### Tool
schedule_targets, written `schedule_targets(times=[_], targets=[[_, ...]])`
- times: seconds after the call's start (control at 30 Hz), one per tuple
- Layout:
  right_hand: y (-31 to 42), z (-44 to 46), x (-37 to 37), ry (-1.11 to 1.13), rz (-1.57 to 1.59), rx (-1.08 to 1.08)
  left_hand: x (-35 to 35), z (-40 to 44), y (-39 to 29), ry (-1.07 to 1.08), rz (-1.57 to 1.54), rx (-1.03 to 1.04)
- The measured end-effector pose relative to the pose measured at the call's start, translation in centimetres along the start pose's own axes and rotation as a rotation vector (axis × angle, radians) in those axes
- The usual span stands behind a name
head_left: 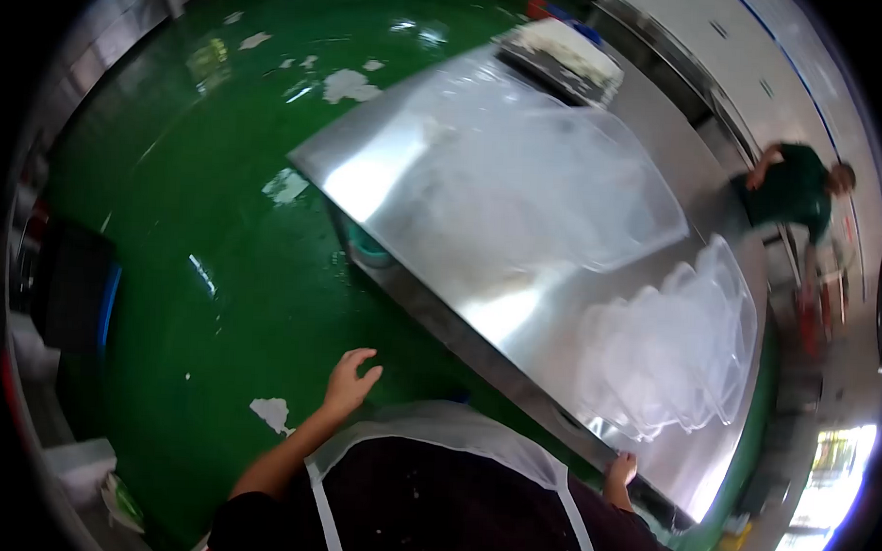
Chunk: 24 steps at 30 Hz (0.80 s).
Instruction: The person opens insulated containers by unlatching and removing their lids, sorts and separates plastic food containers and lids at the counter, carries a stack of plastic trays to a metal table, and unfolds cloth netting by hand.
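Observation:
My left hand (pixel 351 381) is held over the green floor, left of the steel table (pixel 441 266), with thumb and fingers apart and nothing in it. At the table's near edge is my right hand (pixel 623 468), its fingers curled; what they hold, if anything, is too small to make out. Just beyond it lies a heap of clear plastic bags (pixel 667 351). A wide, clear plastic sheet or bag (pixel 551 182) spreads over the middle of the table.
A tray with pale material (pixel 565 56) stands at the table's far end. A person in a dark green shirt (pixel 789 190) is beyond the table at the right. White scraps (pixel 349 86) lie on the floor. A black crate (pixel 71 287) stands at the far left.

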State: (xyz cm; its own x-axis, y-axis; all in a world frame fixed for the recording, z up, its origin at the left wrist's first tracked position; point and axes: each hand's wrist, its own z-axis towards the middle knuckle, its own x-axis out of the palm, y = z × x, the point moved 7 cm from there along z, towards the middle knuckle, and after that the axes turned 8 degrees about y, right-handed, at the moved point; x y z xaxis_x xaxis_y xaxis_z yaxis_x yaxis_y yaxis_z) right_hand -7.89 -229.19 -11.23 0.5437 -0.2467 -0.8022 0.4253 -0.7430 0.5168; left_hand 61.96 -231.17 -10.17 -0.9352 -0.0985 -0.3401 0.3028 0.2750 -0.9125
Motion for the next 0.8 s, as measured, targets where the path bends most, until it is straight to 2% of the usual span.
schedule_targets(times=[0.03,0.07,0.17,0.27,0.4,0.5,0.53,0.63,0.67,0.7,0.8], targets=[[-2.5,1.3,0.7,-0.049,-0.156,-0.033,-3.1,-1.8,3.3,-0.064,0.013,-0.093],[-2.1,0.2,1.4,-0.069,-0.287,-0.027,-6.0,-3.3,5.8,-0.125,0.025,-0.186],[4.5,-4.0,7.2,0.03,-0.444,-0.116,-14.4,-9.2,9.5,-0.267,-0.036,-0.337],[13.6,-9.3,16.4,0.293,-0.481,-0.314,-20.8,-13.4,13.5,-0.431,0.035,-0.282],[25.9,-18.5,30.6,0.646,-0.569,-0.555,-27.8,-18.1,16.6,-0.665,-0.05,-0.308],[33.8,-26.7,40.6,0.849,-0.679,-0.697,-31.6,-23.2,21.4,-0.827,-0.145,-0.382],[36.1,-29.4,43.6,0.9,-0.715,-0.732,-32.4,-25.8,23.5,-0.859,-0.126,-0.498],[42.1,-37.6,52.0,1.018,-0.817,-0.814,-29.5,-36.1,33.6,-1.101,-0.416,-0.723],[44.0,-40.8,54.6,1.042,-0.84,-0.832,-27.7,-41.0,36.7,-1.177,-0.482,-0.88],[46.3,-44.2,57.4,1.064,-0.864,-0.859,-23.4,-46.3,43.1,-1.243,-0.486,-1.024],[52.5,-53.3,65.6,1.148,-0.87,-0.901,-15.5,-61.2,39.8,-1.54,-0.666,-1.555]])
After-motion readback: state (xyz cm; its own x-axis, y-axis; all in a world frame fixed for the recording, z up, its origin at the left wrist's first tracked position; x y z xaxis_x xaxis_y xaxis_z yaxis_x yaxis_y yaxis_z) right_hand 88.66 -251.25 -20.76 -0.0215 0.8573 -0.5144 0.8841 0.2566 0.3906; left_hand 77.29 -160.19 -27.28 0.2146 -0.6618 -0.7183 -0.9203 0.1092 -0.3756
